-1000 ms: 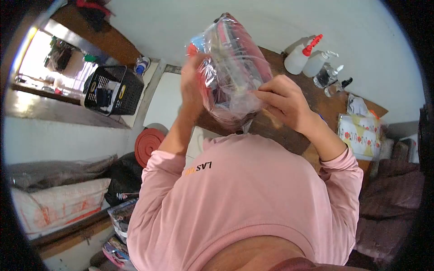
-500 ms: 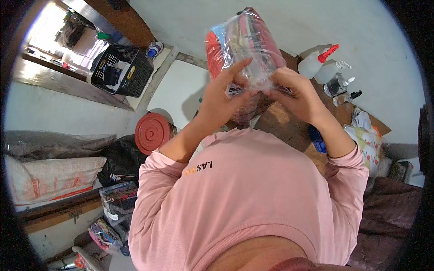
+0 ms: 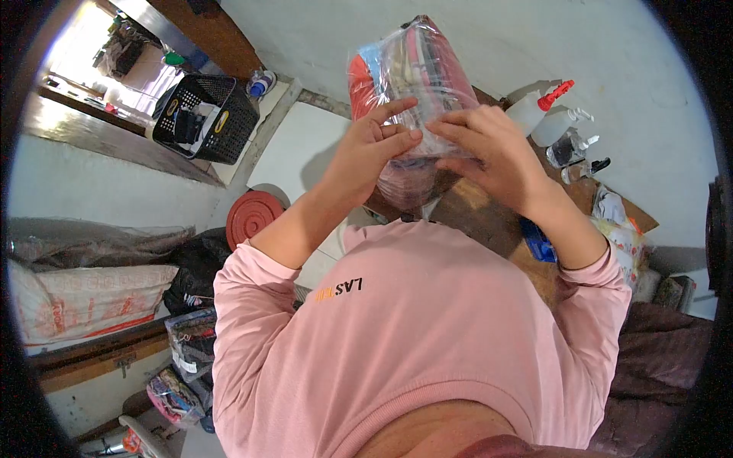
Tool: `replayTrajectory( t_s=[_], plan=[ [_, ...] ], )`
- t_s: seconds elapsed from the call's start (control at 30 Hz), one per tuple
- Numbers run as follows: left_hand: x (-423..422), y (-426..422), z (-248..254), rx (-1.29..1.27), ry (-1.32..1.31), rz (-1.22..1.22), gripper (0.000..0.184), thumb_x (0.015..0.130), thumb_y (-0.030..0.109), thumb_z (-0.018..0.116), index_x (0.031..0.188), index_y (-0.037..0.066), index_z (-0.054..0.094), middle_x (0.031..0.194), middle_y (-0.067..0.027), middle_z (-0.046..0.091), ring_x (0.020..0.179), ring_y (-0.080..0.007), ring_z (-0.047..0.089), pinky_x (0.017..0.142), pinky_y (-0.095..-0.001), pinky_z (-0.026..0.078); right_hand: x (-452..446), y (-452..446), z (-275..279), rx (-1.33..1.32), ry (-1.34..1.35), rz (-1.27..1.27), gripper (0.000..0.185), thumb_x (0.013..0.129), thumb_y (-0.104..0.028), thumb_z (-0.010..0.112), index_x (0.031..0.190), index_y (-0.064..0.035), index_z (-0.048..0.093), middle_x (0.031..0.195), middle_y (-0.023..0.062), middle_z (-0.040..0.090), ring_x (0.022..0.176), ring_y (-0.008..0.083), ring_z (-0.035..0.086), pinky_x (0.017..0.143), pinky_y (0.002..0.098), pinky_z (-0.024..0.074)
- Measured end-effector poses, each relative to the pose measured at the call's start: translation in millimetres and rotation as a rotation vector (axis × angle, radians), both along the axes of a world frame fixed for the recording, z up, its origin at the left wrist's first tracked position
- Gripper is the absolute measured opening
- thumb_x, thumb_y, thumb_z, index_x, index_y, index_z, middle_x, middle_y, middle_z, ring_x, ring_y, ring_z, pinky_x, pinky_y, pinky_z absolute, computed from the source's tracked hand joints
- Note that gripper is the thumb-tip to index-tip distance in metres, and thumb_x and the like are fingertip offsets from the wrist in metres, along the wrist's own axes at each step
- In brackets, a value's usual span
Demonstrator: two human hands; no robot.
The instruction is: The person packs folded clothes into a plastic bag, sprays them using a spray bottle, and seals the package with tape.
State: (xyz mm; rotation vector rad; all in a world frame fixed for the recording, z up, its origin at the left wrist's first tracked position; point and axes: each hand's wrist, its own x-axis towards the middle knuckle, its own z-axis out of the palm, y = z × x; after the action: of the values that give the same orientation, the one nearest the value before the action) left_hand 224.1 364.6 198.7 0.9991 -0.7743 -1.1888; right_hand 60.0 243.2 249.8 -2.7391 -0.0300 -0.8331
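Note:
A clear, shiny plastic bag (image 3: pixel 416 69) packed with folded cloth in red, blue, beige and dark stripes stands upright in front of my chest. At its near left side my left hand (image 3: pixel 370 149) has its thumb and bent fingers on the plastic, the index finger stretched out over the bag's face. From the right, my right hand (image 3: pixel 492 149) takes the plastic between its fingers above and thumb below. The fingertips of both hands are close together but apart. The bag's lower end is partly hidden behind my hands.
Spray and pump bottles (image 3: pixel 569 145) line the wall side of the brown table (image 3: pixel 489 214). A blue object (image 3: pixel 539 243) lies beside my right forearm. To the left are a black basket (image 3: pixel 229 114), a round red lid (image 3: pixel 254 220), white sacks (image 3: pixel 99 301) and bagged goods (image 3: pixel 191 340).
Since a second ago, my left hand has come down from the bag's upper left side to its near face. My right hand has most recently shifted slightly left across the plastic.

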Motion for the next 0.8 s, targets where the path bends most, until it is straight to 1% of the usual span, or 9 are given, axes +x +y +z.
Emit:
replayTrajectory(
  t_s=[0.07, 0.17, 0.27, 0.37, 0.47, 0.57, 0.67, 0.77, 0.8],
  plan=[
    [3.1, 0.9, 6.3, 0.021, -0.012, -0.056, 0.054, 0.082, 0.011, 0.064, 0.131, 0.005, 0.041, 0.081, 0.0001, 0.058, 0.079, -0.0108, 0.056, 0.074, -0.0248, 0.043, -3.8, 3.6, 0.9, 0.025, 0.133, -0.004, 0.024, 0.074, -0.016, 0.067, 0.095, -0.0068, 0.062, 0.089, 0.0059, 0.058, 0.088, 0.0271, 0.054, 0.08, 0.0379, 0.0416],
    [-6.1, 7.0, 29.3, -0.256, -1.15, 0.223, 0.059, 0.078, 0.016, 0.068, 0.129, 0.005, 0.041, 0.078, -0.0063, 0.058, 0.078, -0.0221, 0.057, 0.075, -0.0281, 0.044, -1.8, -0.6, 1.8, 0.004, 0.206, 0.013, 0.021, 0.074, -0.015, 0.066, 0.092, -0.0052, 0.062, 0.087, 0.0084, 0.058, 0.087, 0.0275, 0.054, 0.079, 0.0378, 0.0413],
    [-4.8, 3.3, 35.2, -0.464, -1.5, 0.263, 0.056, 0.075, 0.016, 0.069, 0.125, 0.007, 0.046, 0.079, -0.0118, 0.058, 0.076, -0.0314, 0.057, 0.075, -0.0329, 0.045, 2.7, -4.9, 3.0, 0.075, 0.252, 0.067, 0.019, 0.076, -0.016, 0.065, 0.089, -0.0033, 0.062, 0.084, 0.0115, 0.058, 0.085, 0.0294, 0.055, 0.077, 0.0381, 0.0426],
    [-0.6, 1.9, 27.3, -0.082, -1.06, -0.038, 0.049, 0.077, 0.015, 0.069, 0.121, 0.005, 0.051, 0.078, -0.0069, 0.058, 0.073, -0.0219, 0.058, 0.072, -0.029, 0.045, 7.7, -14.1, 0.3, 0.273, 0.376, 0.102, 0.019, 0.079, -0.018, 0.064, 0.089, -0.002, 0.062, 0.08, 0.0133, 0.058, 0.082, 0.0311, 0.056, 0.074, 0.0386, 0.044],
    [12.3, -3.0, 20.7, 0.043, -0.644, -0.18, 0.044, 0.079, 0.013, 0.068, 0.118, 0.002, 0.054, 0.078, 0.0002, 0.056, 0.072, -0.0093, 0.055, 0.065, -0.0235, 0.044, 10.8, -17.4, 8.6, 0.554, 0.583, 0.065, 0.021, 0.082, -0.019, 0.062, 0.092, -0.0014, 0.06, 0.078, 0.0145, 0.058, 0.079, 0.0313, 0.057, 0.071, 0.0399, 0.0451],
    [17.2, -7.3, 11.9, 0.066, -0.366, -0.252, 0.045, 0.081, 0.012, 0.066, 0.12, -0.002, 0.051, 0.082, -0.0003, 0.058, 0.077, -0.0069, 0.055, 0.068, -0.0218, 0.044, 10.4, -9.0, 13.3, 0.635, 0.528, -0.067, 0.022, 0.08, -0.021, 0.063, 0.095, -0.0059, 0.061, 0.081, 0.0115, 0.058, 0.083, 0.0253, 0.056, 0.074, 0.0362, 0.0436],
    [16.6, -11.6, 4.3, 0.108, -0.242, -0.234, 0.049, 0.08, 0.011, 0.067, 0.122, -0.004, 0.047, 0.084, -0.001, 0.059, 0.08, -0.007, 0.055, 0.073, -0.0212, 0.043, 3.5, -8.5, 11.2, -0.147, 0.119, 0.015, 0.02, 0.074, -0.018, 0.064, 0.091, -0.0088, 0.061, 0.083, 0.0062, 0.057, 0.086, 0.02, 0.053, 0.08, 0.0326, 0.0404],
    [16.7, -14.5, 3.7, 0.107, -0.216, -0.282, 0.045, 0.081, 0.013, 0.066, 0.119, -0.002, 0.047, 0.088, -0.0015, 0.059, 0.083, -0.0068, 0.054, 0.077, -0.0206, 0.043, 0.3, 4.9, 4.8, -0.438, 0.172, -0.066, 0.018, 0.067, -0.016, 0.063, 0.084, -0.0106, 0.059, 0.084, 0.0016, 0.055, 0.088, 0.0181, 0.05, 0.085, 0.031, 0.0371],
    [15.5, -14.7, 2.0, 0.077, -0.285, -0.264, 0.043, 0.081, 0.014, 0.066, 0.117, -0.001, 0.048, 0.088, -0.0029, 0.059, 0.083, -0.0095, 0.056, 0.077, -0.0219, 0.043, -0.3, 5.7, 2.3, -0.441, 0.2, -0.07, 0.017, 0.066, -0.015, 0.062, 0.082, -0.0104, 0.059, 0.083, 0.0016, 0.055, 0.087, 0.0186, 0.051, 0.084, 0.0314, 0.0374]
  ],
)
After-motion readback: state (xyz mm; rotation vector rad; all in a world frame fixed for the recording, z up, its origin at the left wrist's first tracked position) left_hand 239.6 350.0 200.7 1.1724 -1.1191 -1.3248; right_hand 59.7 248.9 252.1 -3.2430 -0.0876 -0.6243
